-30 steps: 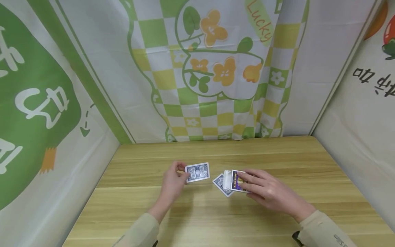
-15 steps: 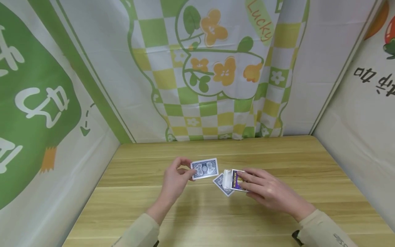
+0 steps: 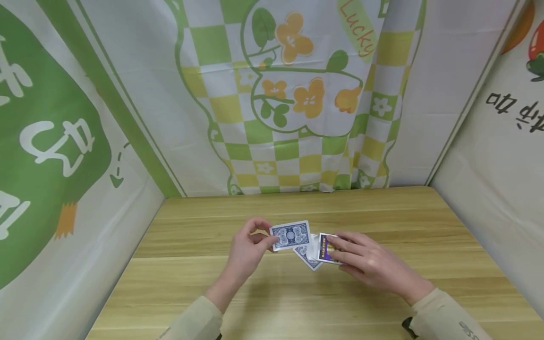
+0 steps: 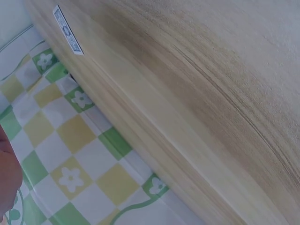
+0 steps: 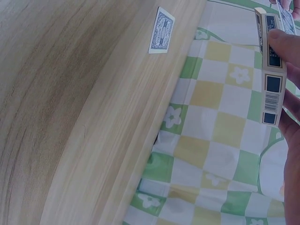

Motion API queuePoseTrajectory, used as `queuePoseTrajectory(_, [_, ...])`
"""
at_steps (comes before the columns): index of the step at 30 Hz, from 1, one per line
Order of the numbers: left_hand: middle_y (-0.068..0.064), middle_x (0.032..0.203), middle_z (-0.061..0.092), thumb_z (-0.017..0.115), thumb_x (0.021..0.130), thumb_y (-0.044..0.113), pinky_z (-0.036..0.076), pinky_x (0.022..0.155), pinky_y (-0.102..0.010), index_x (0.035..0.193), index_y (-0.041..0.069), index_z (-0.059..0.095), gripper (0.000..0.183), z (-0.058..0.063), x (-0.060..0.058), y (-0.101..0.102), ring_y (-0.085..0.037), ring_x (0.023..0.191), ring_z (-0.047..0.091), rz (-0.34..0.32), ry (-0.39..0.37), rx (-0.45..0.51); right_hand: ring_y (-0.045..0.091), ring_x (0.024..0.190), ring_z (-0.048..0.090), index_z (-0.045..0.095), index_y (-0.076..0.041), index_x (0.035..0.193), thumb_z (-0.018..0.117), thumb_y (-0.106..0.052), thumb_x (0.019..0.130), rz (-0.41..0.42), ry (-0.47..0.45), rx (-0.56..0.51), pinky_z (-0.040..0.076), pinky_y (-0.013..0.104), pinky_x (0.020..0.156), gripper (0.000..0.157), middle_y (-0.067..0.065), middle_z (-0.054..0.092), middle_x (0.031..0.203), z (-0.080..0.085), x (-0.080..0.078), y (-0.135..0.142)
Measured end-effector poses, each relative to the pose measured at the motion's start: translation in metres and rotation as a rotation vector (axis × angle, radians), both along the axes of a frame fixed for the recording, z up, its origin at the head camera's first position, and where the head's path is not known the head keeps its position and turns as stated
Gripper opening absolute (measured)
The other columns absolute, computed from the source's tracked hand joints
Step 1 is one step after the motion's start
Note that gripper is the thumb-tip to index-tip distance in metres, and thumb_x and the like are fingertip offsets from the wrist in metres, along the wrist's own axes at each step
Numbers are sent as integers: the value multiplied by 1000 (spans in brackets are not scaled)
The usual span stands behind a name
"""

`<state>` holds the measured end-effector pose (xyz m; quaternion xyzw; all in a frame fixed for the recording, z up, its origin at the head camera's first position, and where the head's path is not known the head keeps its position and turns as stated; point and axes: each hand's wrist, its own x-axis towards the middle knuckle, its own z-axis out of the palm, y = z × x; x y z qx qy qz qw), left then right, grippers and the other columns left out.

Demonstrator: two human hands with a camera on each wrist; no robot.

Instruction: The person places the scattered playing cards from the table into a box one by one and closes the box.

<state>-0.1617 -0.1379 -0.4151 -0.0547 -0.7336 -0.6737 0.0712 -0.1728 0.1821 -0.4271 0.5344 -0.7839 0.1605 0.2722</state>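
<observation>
In the head view my left hand [image 3: 248, 248] pinches the left end of a blue-and-white patterned playing card [image 3: 291, 235], or a thin stack of them, between thumb and fingers. To its right, my right hand [image 3: 369, 262] grips a card box [image 3: 326, 248] with a purple front, its white flap end facing the card. A second playing card [image 3: 307, 259] lies on the table, partly covered by the held card and the box flap. The right wrist view has the card box [image 5: 273, 70] side-on, with barcode, held by thumb and fingers. Only a sliver of the left hand [image 4: 8, 176] shows in the left wrist view.
The wooden table [image 3: 297, 307] ends at a patterned green, yellow and white curtain [image 3: 310, 160] behind it. Printed fabric walls stand at left [image 3: 127, 226] and right [image 3: 488, 179].
My left hand has moved to the right with its card, which now reaches the box's flap and overlaps the card on the table. The right hand and box have stayed nearly still.
</observation>
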Motion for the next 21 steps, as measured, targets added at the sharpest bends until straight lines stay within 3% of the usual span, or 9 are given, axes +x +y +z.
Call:
queuePoseTrajectory(9, [-15, 96, 65, 75, 84, -10, 65, 63, -38, 101, 4, 63, 25, -6, 0, 4, -17, 69, 71, -49, 33, -6, 32, 124, 62, 74, -13, 123, 60, -30, 104, 6, 9, -2, 59, 46, 94, 29, 9, 67, 136, 0, 0, 0])
queuePoseTrajectory(15, [-14, 94, 66, 75, 84, -9, 61, 59, -27, 101, 4, 63, 25, -9, 2, 7, -17, 67, 70, -66, 35, -28, 32, 122, 63, 75, -12, 123, 53, -32, 107, 15, 29, -11, 60, 45, 94, 33, 10, 68, 135, 0, -1, -1])
queuePoseTrajectory(21, [-15, 97, 65, 74, 84, -10, 62, 59, -28, 103, 4, 64, 25, -10, 4, 9, -17, 68, 68, -88, 18, -60, 33, 121, 63, 75, -12, 122, 54, -30, 107, 26, 44, -21, 59, 46, 93, 32, 10, 68, 135, 0, -2, -1])
